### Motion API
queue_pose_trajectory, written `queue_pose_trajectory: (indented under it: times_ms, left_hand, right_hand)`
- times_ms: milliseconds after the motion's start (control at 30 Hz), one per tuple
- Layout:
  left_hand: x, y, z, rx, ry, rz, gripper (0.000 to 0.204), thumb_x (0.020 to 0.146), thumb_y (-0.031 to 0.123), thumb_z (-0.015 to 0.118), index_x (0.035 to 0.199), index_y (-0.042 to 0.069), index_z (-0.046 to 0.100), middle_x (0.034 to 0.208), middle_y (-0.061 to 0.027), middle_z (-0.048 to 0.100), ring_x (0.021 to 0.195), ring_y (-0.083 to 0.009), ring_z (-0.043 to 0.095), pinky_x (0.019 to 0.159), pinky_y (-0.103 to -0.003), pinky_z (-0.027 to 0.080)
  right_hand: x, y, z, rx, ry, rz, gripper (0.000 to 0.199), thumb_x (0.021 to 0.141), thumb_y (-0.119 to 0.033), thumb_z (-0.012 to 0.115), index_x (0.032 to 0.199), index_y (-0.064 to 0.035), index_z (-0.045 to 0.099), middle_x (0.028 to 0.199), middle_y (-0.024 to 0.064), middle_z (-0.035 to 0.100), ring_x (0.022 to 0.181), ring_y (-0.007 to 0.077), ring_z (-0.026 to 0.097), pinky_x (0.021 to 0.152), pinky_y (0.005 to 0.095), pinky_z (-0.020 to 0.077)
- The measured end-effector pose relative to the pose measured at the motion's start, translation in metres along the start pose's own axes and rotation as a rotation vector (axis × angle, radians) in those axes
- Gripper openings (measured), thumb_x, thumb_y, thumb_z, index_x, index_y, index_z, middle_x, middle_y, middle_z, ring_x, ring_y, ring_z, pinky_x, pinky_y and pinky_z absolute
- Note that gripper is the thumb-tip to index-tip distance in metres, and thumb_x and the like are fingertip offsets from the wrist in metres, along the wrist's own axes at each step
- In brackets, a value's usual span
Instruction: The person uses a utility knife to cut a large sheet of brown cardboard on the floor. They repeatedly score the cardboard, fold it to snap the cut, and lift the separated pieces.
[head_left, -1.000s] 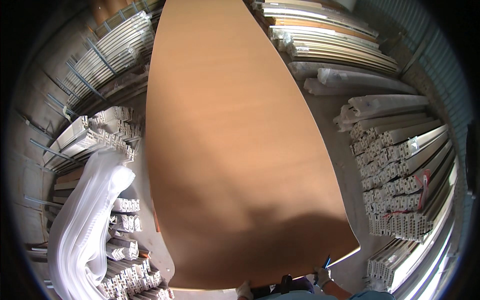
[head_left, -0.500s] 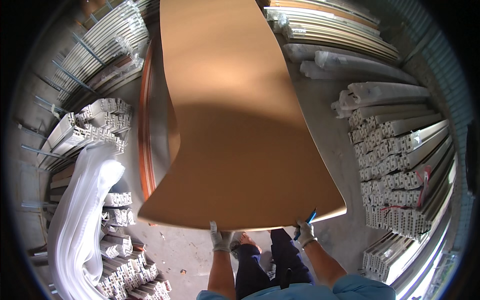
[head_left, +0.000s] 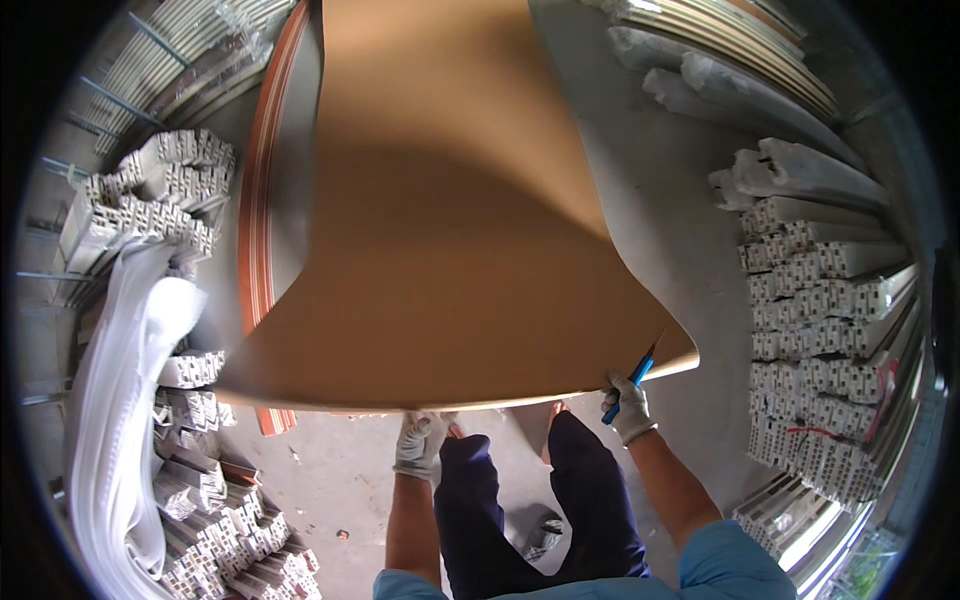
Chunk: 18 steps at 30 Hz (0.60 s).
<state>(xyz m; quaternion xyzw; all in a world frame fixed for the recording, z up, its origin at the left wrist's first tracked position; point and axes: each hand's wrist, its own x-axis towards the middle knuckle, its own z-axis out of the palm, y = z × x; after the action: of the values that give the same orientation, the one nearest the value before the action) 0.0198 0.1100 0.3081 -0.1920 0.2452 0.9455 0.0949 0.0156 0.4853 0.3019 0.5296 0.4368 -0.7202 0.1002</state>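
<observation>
Fingers of both gloved hands, left hand (head_left: 418,443) and right hand (head_left: 630,405), clamp the bowed brown sheet's (head_left: 440,250) near edge; right also grips a blue knife (head_left: 630,382), so the sheet could slip.

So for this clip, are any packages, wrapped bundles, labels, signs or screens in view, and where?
No signs, screens or readable labels show.
White plastic-wrapped bundle: far left, long, lying over stacked white profiles.
Grey-wrapped long bundles: upper right, lying slantwise on the floor.
Stacked white hollow profiles: right side, ends facing the camera, unwrapped, with a small red tie low down.
</observation>
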Motion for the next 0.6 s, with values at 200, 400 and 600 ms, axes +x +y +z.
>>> queue_pose_trajectory:
  times_ms: [200,400,600]
  left_hand:
    - [0.064,-0.018,-0.152,0.019,0.235,-0.020,0.030,0.086,0.010,0.070,0.116,0.008,0.062,0.119,-0.0039,0.063,0.112,-0.0210,0.059,0.098,-0.042,0.048]
    - [0.067,-0.055,-0.302,0.034,0.558,-0.241,0.026,0.091,0.012,0.063,0.115,0.002,0.061,0.113,-0.0096,0.066,0.105,-0.0245,0.062,0.095,-0.042,0.050]
    - [0.103,-0.038,-0.362,0.063,0.388,-0.178,0.023,0.090,0.012,0.065,0.111,0.003,0.063,0.107,-0.0096,0.068,0.100,-0.0235,0.064,0.086,-0.039,0.053]
  right_hand:
    - [0.072,0.038,0.008,-0.495,-0.265,-0.055,0.025,0.088,-0.028,0.070,0.085,-0.0062,0.060,0.067,0.0038,0.058,0.050,0.0078,0.053,0.042,0.0232,0.0401]
    - [0.165,-0.004,-0.029,-0.928,-0.160,-0.683,0.020,0.090,-0.022,0.059,0.088,-0.0040,0.069,0.064,0.0047,0.065,0.057,0.0126,0.061,0.052,0.0301,0.0473]
    - [0.313,-0.034,-0.051,-1.214,0.323,-0.561,0.031,0.083,-0.039,0.069,0.089,-0.0089,0.069,0.070,0.0130,0.065,0.071,0.0302,0.065,0.070,0.0412,0.0491]
